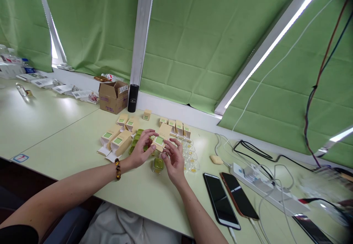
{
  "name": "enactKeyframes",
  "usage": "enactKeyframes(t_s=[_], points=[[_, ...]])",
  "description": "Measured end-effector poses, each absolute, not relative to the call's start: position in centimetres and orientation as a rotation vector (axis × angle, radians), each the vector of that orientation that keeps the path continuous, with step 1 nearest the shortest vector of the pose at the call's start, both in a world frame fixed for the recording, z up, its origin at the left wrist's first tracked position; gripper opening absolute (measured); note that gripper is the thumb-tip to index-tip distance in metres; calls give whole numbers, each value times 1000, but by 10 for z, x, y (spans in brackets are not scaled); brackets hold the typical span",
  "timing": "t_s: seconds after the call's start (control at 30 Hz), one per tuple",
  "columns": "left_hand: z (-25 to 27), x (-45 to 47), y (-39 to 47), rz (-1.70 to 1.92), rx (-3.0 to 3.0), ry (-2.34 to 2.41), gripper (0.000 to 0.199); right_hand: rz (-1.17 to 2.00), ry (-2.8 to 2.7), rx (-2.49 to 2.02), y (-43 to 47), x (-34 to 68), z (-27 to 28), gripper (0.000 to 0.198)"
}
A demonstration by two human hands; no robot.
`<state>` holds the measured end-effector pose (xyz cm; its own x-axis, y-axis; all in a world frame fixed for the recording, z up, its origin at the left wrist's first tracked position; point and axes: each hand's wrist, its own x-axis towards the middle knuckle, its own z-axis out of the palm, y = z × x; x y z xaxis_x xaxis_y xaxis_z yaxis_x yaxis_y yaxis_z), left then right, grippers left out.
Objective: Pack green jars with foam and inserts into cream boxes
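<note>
My left hand (141, 151) and my right hand (175, 162) hold a small beige carton (163, 131) with a green square on its front, fingers closed on its two sides. Just below it, a small clear container with green on top (158, 164) stands on the table. Several green pieces (134, 141) sit beside my left hand, partly hidden by it. To the right of my right hand are several clear plastic cups (191, 157) with yellow spots at their bases. Beige cartons with open flaps (121, 143) lie left of my left wrist.
More cartons (179, 129) stand along the back, beside a single carton (147, 115). A cardboard box (113, 99) and a black tumbler (133, 98) stand behind on the left. Two phones (221, 200) (239, 194), a power strip (264, 187) and tangled cables lie on the right.
</note>
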<state>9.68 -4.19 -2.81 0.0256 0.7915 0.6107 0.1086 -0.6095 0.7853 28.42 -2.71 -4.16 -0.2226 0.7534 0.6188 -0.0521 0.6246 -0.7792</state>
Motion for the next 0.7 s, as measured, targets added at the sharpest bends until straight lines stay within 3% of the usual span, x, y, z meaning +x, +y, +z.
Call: enactKeyframes(t_s=[0.7], points=[[-31,101,-44,1661,1867,1004,35,832,-1568,-635,-27,281,-41,31]])
